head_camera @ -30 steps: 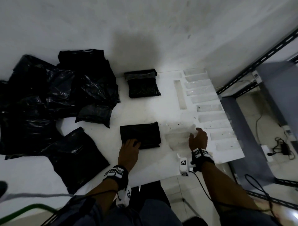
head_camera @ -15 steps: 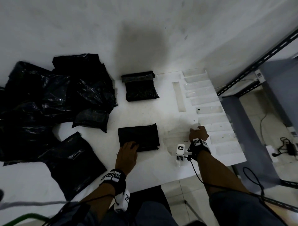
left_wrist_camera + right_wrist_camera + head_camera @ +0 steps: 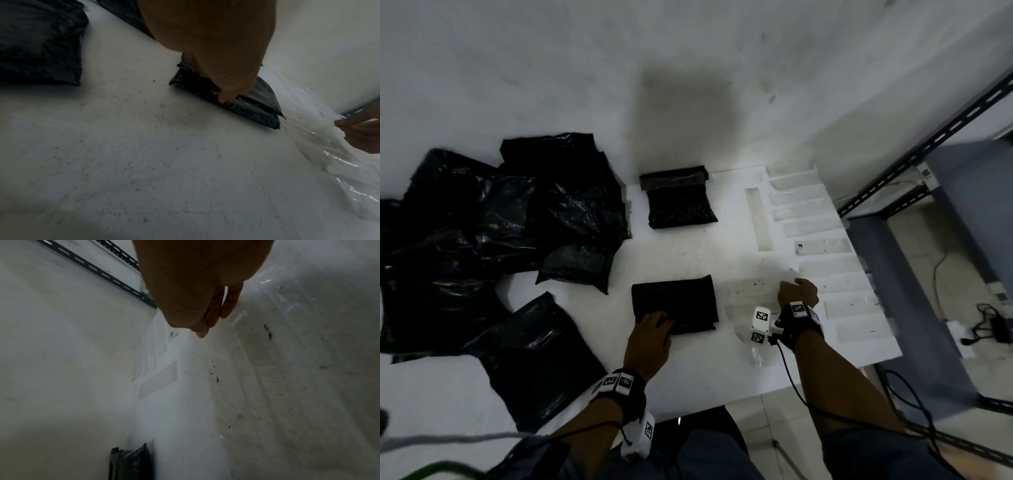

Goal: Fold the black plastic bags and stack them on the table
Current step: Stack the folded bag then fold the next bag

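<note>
Folded black bag (image 3: 675,303) flat on table (image 3: 688,253).

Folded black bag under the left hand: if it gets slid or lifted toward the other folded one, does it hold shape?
Probably floppy: the folded bag is thin, creased film. Its layered edges already gape, so it may spring open once the left hand lifts. Likely light, and the glossy film should slide easily on the table.

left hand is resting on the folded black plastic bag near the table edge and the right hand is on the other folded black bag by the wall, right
Half right. The left hand does rest on the near folded black plastic bag. The right hand, though, is not on the folded black bag by the wall; it is on a clear plastic sheet on the white table, to the right of the near bag. The head view shows this.
</note>
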